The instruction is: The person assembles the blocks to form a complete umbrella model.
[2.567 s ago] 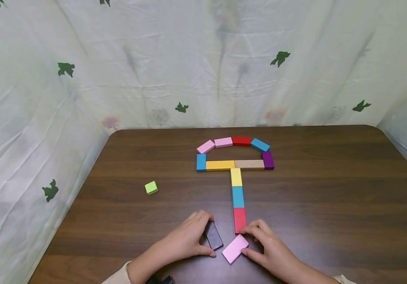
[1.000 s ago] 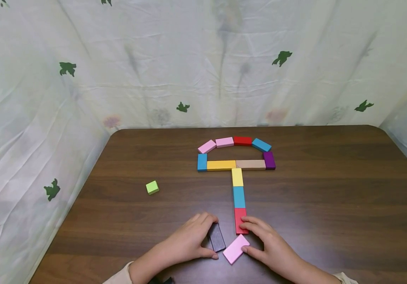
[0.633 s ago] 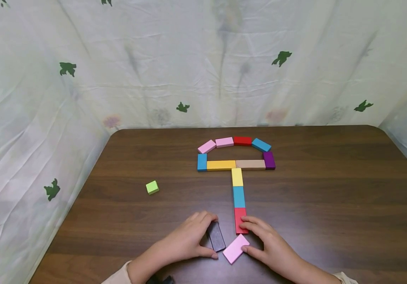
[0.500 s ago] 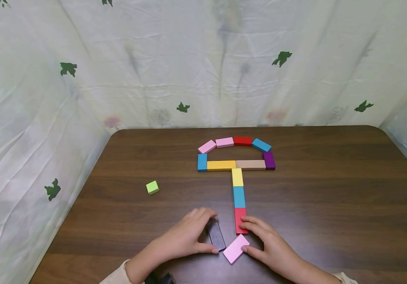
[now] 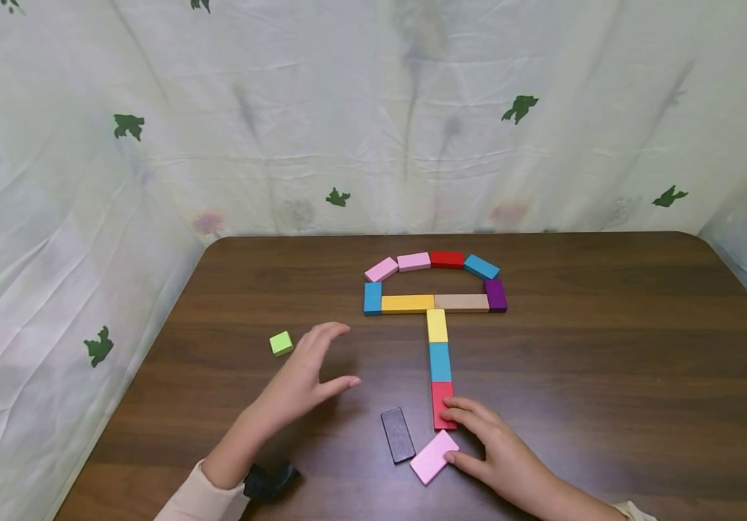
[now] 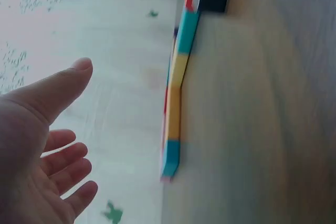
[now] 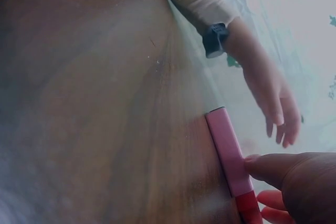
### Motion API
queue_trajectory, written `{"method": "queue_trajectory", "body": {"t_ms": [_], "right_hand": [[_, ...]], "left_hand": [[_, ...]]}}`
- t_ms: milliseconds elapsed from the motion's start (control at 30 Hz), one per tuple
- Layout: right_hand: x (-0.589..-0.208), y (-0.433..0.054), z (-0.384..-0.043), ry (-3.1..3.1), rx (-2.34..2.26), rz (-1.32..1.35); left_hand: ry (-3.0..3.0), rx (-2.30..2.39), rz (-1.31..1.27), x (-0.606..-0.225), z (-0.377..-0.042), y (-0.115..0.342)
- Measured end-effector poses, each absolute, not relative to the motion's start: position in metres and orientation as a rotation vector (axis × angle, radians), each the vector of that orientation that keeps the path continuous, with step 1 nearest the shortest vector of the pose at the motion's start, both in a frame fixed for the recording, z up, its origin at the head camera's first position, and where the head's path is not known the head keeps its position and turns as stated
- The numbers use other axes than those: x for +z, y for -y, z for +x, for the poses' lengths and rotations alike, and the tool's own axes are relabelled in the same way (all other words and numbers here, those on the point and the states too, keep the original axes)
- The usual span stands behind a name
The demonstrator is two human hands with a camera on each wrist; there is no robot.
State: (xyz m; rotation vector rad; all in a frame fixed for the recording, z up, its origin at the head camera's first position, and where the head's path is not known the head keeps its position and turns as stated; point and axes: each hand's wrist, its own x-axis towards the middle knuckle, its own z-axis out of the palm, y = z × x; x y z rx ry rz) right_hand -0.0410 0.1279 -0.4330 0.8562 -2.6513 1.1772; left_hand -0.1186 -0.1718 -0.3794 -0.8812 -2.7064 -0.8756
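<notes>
My left hand (image 5: 298,383) hovers over the table with fingers and thumb spread, holding nothing. The lime green cube (image 5: 280,344) lies just beyond its fingers. A black block (image 5: 398,435) rests flat and untouched between the hands. My right hand (image 5: 493,452) has its fingertips on the red block (image 5: 440,396) at the bottom of a vertical row. Its thumb touches the right edge of a slanted pink block (image 5: 434,457). In the right wrist view that thumb lies extended along the pink block (image 7: 231,148).
Above the red block come a teal block (image 5: 440,362) and a yellow block (image 5: 437,325). They meet an orange block (image 5: 408,305) and a beige block (image 5: 461,303), the base of a domed outline of coloured blocks. A patterned curtain (image 5: 269,166) hangs behind the brown table (image 5: 607,362).
My left hand has let go of the black block and moved up and left towards the green cube. The black block stays beside the pink one. My right fingers have shifted onto the red block.
</notes>
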Motion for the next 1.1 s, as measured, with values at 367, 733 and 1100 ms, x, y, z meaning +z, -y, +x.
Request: {"method": "queue_trajectory", "body": {"t_ms": [367, 733, 1100], "right_hand": [[-0.433, -0.128, -0.041, 2.630, 1.186, 0.865], [-0.433, -0.128, -0.041, 2.620, 1.188, 0.873], [-0.432, -0.128, -0.041, 2.657, 1.179, 0.852]], "left_hand": [[2.780, -0.857, -0.633, -0.371, -0.138, 0.212], [2.874, -0.866, -0.572, -0.377, -0.152, 0.246], [2.993, -0.864, -0.531, -0.392, -0.161, 0.267]]}}
